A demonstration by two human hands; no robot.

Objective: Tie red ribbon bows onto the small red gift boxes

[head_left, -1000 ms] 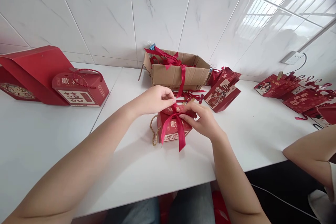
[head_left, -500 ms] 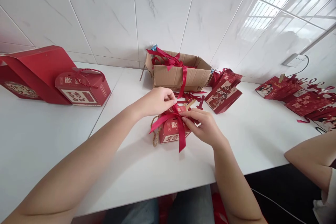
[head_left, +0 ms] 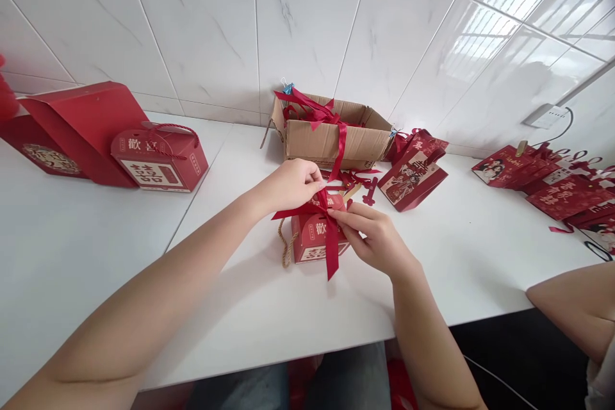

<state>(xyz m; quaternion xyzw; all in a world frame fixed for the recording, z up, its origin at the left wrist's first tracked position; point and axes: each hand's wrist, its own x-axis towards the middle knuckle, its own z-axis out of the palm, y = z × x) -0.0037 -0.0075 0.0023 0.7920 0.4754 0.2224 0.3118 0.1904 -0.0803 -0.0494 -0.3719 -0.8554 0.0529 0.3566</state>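
Note:
A small red gift box (head_left: pixel 307 238) with white lettering stands before me on the white table. A red ribbon (head_left: pixel 332 246) is looped at its top, with one tail hanging over the front and another pointing left. My left hand (head_left: pixel 302 180) pinches the ribbon above the box, behind the knot. At the knot's right side, my right hand (head_left: pixel 372 230) has its thumb and fingers closed on the same ribbon. A twisted tan cord handle (head_left: pixel 287 248) hangs at the box's left side. My fingers partly hide the knot and the box top.
Behind the box is a cardboard carton (head_left: pixel 336 141) full of red ribbons. A red gift bag (head_left: pixel 412 180) stands right of it; several more bags (head_left: pixel 560 195) are farther right. Larger red boxes (head_left: pixel 91 131) stand at left. Another person's arm (head_left: pixel 574 301) rests at the right edge.
The view has shifted slightly, so the scene sits a little farther right. The left ribbon tail now lies flatter and higher. Both hands keep their pinch on the ribbon.

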